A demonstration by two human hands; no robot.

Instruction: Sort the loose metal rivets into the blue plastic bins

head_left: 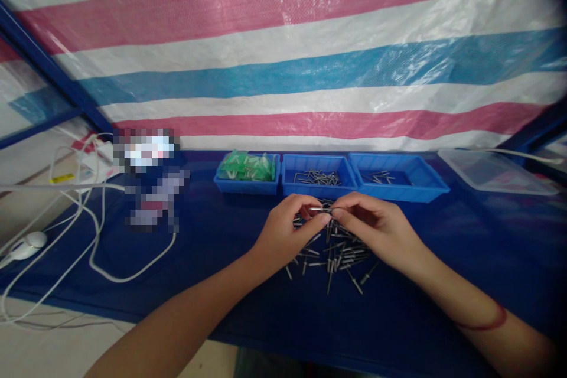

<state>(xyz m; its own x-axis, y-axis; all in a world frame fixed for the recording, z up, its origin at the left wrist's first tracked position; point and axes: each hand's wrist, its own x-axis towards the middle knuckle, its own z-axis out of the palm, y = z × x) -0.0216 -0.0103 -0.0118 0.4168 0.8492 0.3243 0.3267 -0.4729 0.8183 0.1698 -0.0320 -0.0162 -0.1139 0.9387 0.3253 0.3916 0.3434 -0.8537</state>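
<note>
Over a loose heap of metal blind rivets, my two hands meet with their fingertips close together. A single blind rivet lies crosswise between them. My left hand pinches it between thumb and fingers. The thumb and forefinger of my right hand are closed at its other end, where the fingertips partly cover it. Part of the heap is hidden behind both hands.
Behind the hands stand three blue bins: the left bin with green packets, the middle bin and right bin with thin metal pieces. A clear plastic lid lies right. White cables sprawl left.
</note>
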